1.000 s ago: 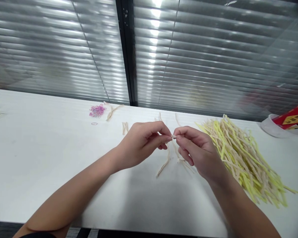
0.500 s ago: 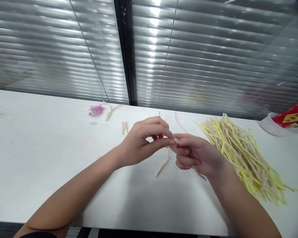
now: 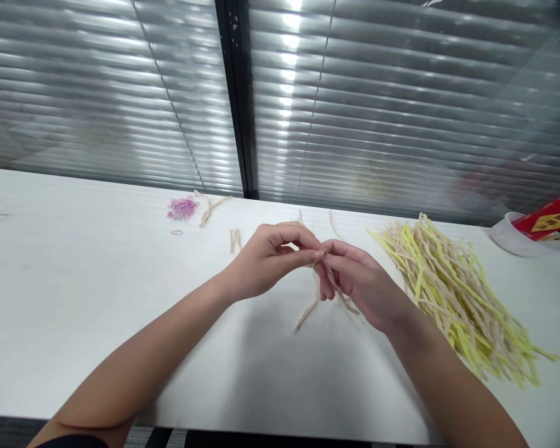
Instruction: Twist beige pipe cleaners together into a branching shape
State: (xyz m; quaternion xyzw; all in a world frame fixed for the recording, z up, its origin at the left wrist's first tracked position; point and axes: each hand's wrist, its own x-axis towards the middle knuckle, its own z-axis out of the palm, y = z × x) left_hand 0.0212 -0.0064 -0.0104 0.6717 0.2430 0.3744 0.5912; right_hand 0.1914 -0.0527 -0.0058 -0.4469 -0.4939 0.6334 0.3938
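Note:
My left hand [image 3: 266, 261] and my right hand [image 3: 361, 280] meet fingertip to fingertip above the white table, pinching beige strands [image 3: 338, 287] between them. The strands hang down beneath my right hand, and the pinched end is mostly covered by fingers. Another beige strand [image 3: 308, 313] is visible just below my hands, its upper part hidden behind them. Right of my right hand lies a large loose bundle of yellow and beige strands [image 3: 452, 292].
At the back left are a small heap of pink and purple loops [image 3: 183, 208], one single loop [image 3: 177, 232], and short beige pieces [image 3: 234, 240]. A clear container [image 3: 518, 239] and a red packet [image 3: 553, 214] stand at the far right. Blinds line the back.
Both hands have shifted slightly left and up. My right hand has turned, its fingers now pointing more downward, and more of the hanging strands shows below it.

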